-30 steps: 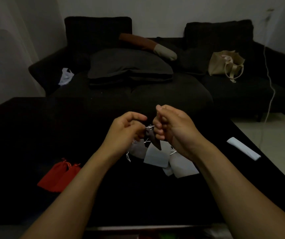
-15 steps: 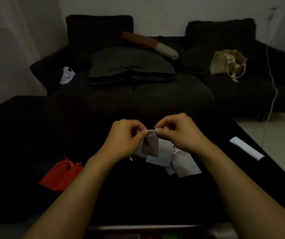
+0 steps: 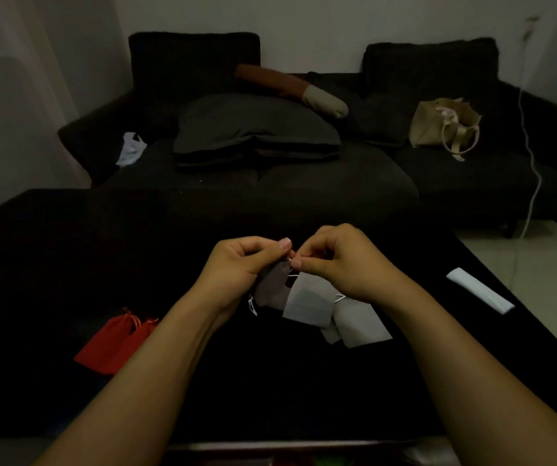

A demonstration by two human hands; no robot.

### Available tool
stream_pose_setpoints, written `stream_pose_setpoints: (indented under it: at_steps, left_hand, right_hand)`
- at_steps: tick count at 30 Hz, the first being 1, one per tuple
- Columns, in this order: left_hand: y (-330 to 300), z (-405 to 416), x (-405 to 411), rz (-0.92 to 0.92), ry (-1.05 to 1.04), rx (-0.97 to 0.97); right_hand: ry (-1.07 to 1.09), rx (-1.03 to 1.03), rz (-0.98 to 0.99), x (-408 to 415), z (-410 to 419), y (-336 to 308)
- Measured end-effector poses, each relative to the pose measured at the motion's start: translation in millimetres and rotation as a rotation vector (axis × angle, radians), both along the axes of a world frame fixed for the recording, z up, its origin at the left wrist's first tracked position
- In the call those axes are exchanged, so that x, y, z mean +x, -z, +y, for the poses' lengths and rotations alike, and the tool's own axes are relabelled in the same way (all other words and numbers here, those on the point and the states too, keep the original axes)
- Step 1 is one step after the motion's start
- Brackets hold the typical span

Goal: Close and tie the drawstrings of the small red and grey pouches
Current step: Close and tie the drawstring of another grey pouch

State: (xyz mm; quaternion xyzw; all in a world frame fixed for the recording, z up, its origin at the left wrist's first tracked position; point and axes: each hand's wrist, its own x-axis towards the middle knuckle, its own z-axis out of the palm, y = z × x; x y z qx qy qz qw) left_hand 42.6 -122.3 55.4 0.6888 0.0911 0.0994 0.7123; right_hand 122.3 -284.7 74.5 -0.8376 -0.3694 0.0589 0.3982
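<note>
Pinching the drawstring of a grey pouch (image 3: 272, 285) above the dark surface (image 3: 68, 264), left hand (image 3: 240, 267) and right hand (image 3: 341, 260) tie it mid-task; red pouches (image 3: 112, 344) look cinched, pale grey pouches (image 3: 334, 312) seemingly remain.

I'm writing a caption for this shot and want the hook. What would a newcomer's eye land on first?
First, the two hands at centre: the left hand and right hand meet over a small dark grey pouch, pinching its white drawstring. Just below lie pale grey pouches on the black table. Next, the red pouches glow at lower left.
</note>
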Motion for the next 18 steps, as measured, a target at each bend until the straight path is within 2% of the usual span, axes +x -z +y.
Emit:
stream_pose_setpoints:
  at_steps: [3,8,13,18]
  left_hand:
    - [-1.9,-0.3,1.0,-0.011,-0.025,0.008]
    - [-7.3,5.0,-1.7,-0.106,0.022,0.099]
    - [-10.9,10.8,-4.7,-0.146,0.061,0.203]
    - [-16.2,16.2,-9.5,-0.102,0.118,0.262]
  right_hand:
    - [0.012,-0.017,-0.072,-3.0,2.0,-0.6]
    - [-0.045,0.12,0.128,-2.7,-5.1,-6.0]
    - [-0.005,0.294,0.106,-9.3,-4.8,-9.4]
    - [-0.108,0.178,0.024,-14.1,-4.7,-15.1]
